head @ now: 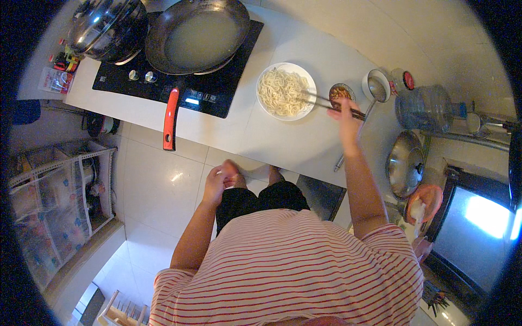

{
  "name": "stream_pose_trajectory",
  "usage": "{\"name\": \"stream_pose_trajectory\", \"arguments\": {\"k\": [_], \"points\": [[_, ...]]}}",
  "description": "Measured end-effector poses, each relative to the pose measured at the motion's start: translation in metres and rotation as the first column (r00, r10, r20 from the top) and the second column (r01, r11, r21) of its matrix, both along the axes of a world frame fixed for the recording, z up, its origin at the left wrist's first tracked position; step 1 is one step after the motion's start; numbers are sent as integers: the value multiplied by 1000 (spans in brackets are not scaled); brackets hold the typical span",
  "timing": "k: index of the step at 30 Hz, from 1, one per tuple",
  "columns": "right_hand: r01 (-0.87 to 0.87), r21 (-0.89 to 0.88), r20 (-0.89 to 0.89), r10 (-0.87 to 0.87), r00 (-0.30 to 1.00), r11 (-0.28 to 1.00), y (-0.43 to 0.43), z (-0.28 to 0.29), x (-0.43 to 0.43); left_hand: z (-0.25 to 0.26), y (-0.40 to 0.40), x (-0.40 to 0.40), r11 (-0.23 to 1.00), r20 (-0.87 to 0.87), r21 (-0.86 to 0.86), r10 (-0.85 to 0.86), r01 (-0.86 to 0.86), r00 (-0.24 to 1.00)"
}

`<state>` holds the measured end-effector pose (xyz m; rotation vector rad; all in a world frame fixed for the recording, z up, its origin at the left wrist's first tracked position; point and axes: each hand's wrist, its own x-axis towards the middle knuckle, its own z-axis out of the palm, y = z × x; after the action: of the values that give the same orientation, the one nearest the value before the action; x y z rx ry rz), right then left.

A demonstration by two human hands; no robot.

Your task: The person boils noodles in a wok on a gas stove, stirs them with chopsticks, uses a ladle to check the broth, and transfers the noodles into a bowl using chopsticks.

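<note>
My right hand (346, 122) grips a pair of dark chopsticks (332, 104), whose tips reach into the noodles (281, 91) at the right side of a white bowl (266, 111). Just above the hand is a small patterned bowl of red-brown sauce (341, 91), partly hidden by the fingers and chopsticks. A metal ladle (369, 112) rests with its head in a small white bowl (366, 83), its handle passing behind my right hand. My left hand (220, 179) hangs in front of my body, short of the counter, blurred, its fingers bent and holding nothing that I can see.
A wok of cloudy liquid (204, 36) stands on the black cooktop (228, 93), its red handle (170, 118) jutting past the counter edge. A lidded steel pot (110, 32) is at the upper left. On the right are a glass jar (401, 79), a large water bottle (424, 108) and a pan lid (405, 163).
</note>
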<state>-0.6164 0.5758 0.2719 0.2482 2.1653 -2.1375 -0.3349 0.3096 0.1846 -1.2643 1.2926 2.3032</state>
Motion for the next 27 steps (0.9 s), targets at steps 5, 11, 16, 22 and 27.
{"name": "stream_pose_trajectory", "arguments": {"k": [5,11,16,22,27], "points": [[152,-222,123,-127,984,963,11,-62,11,4,3,-9,1000,14,-4,-30,30,999],[409,-674,415,-143,898,615,39,-35,5,12,2,-10,999,26,-24,-39,39,999],[318,-695,247,-200,948,645,40,20,0,15,4,-13,998,15,-44,-46,47,999],[322,-682,249,-205,946,657,50,-9,-2,7,6,-15,997,-38,-12,-74,74,997],[121,-344,28,-118,993,931,35,-6,3,3,6,-13,998,3,-29,-64,64,998]]}}
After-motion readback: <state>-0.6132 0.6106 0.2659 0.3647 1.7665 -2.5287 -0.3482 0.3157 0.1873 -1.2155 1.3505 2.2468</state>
